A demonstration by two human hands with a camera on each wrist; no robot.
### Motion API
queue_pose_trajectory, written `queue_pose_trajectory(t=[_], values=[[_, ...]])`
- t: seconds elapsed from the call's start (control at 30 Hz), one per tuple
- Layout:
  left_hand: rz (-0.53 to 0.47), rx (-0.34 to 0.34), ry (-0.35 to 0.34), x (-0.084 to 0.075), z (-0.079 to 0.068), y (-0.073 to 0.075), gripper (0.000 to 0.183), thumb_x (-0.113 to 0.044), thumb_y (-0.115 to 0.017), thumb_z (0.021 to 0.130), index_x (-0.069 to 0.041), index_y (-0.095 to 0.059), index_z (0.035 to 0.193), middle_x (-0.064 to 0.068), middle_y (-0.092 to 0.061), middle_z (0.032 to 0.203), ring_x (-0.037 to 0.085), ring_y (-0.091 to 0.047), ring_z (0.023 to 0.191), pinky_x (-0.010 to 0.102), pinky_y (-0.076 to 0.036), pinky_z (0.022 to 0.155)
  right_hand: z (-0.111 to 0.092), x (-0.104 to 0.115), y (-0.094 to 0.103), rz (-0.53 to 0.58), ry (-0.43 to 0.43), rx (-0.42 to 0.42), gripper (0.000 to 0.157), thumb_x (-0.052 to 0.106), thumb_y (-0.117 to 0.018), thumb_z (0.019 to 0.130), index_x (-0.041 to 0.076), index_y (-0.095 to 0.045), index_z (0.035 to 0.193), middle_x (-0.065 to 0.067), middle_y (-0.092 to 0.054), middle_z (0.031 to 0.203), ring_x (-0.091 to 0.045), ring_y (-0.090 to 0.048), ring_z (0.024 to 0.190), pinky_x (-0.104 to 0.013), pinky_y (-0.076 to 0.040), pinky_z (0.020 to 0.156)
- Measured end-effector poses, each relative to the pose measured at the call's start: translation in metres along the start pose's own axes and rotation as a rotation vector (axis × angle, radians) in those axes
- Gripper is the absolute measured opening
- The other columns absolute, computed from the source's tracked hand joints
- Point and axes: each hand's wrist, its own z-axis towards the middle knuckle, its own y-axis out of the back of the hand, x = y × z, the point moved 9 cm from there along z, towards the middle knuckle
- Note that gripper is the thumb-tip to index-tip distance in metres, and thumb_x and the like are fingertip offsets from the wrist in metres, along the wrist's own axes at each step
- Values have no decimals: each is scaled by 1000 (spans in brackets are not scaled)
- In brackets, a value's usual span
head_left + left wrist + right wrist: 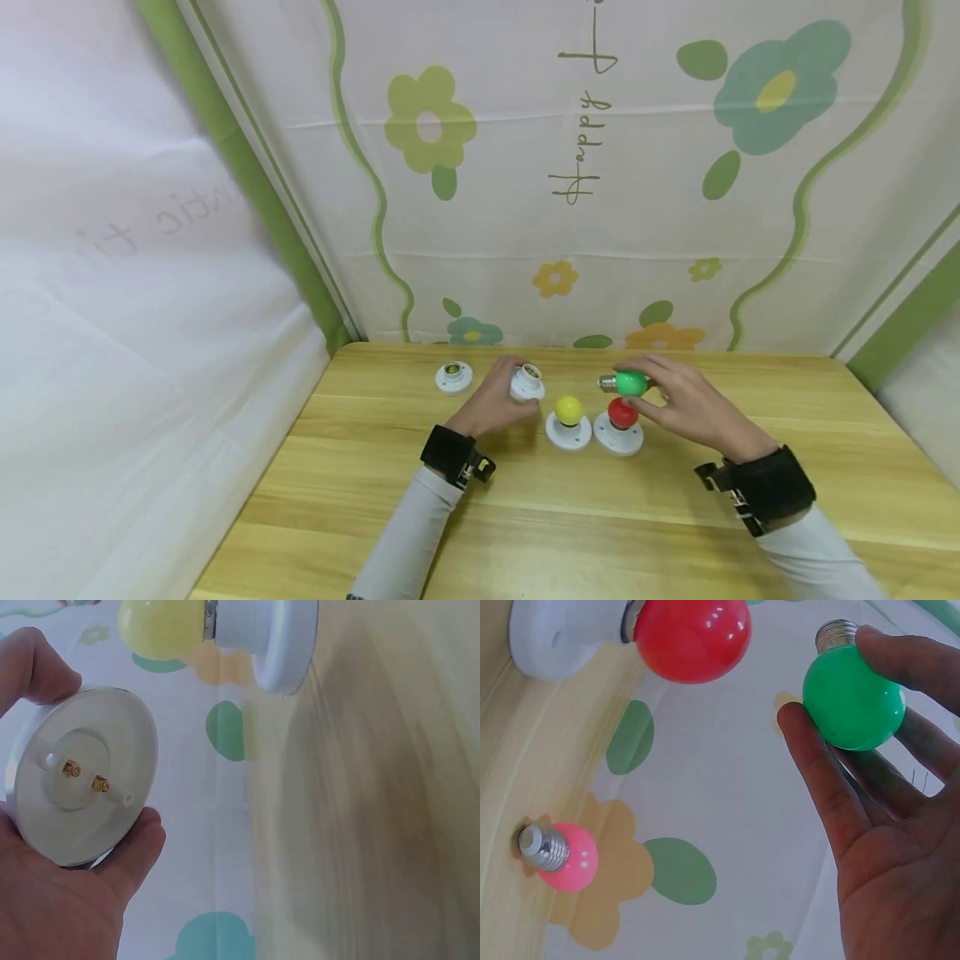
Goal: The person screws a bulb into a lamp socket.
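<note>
My left hand (pixel 501 398) grips a white lamp socket (pixel 528 383) by its round base. In the left wrist view the underside of this lamp socket (pixel 90 817) shows two brass screws. My right hand (pixel 692 407) pinches a green light bulb (pixel 631 383) between thumb and fingers, its metal screw end pointing left toward the held socket. The same green bulb (pixel 853 701) fills the fingertips in the right wrist view. Just below it, a red bulb (pixel 622 414) stands in its own white socket. Beside that, a yellow bulb (pixel 568 410) sits in another white socket.
At the back left of the wooden table (pixel 517 517) stands a bare white socket (pixel 453 378). A pink bulb (pixel 574 859) lies on the table near the far edge, mostly behind the right hand in the head view. A flowered cloth (pixel 495 217) hangs behind the table.
</note>
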Motion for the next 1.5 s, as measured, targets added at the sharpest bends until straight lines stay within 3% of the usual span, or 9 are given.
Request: queue_pose_trajectory(t=[0.3,0.5,0.9,1.2,1.5], values=[[-23,3,26,-4,-2,-1,76,-34,-76,89,-4,-46,152,14,-46,152,28,-53,134,46,-49,116,8,5,-3,30,3,6,49,12,-87,89,12,-69,134,-12,-70,134,-28,-73,110,-50,-64,86],[-36,-32,9,-6,-1,1,77,-33,-88,87,-6,-49,148,12,-49,144,27,-55,131,46,-51,114,11,6,-4,52,-11,10,49,14,-86,90,13,-68,136,-12,-70,137,-27,-73,111,-49,-63,87],[-20,-67,-44,-20,-1,4,69,-28,-88,89,-6,-55,146,12,-57,142,28,-60,129,47,-53,111,18,12,-3,97,12,-4,50,12,-84,92,13,-67,138,-8,-71,131,-17,-71,103,-42,-64,83],[-13,-22,-74,-31,-3,-2,70,-25,-90,86,-7,-56,145,12,-59,144,27,-60,131,45,-53,112,21,14,-1,105,9,-17,51,14,-86,90,13,-67,137,-3,-72,126,-12,-69,98,-35,-64,82],[-10,13,-130,-45,-5,-6,65,-25,-90,85,-8,-59,139,7,-64,135,21,-63,124,34,-54,107,24,22,0,121,68,-42,54,7,-88,87,8,-66,136,-2,-72,118,-13,-70,96,-38,-65,79]])
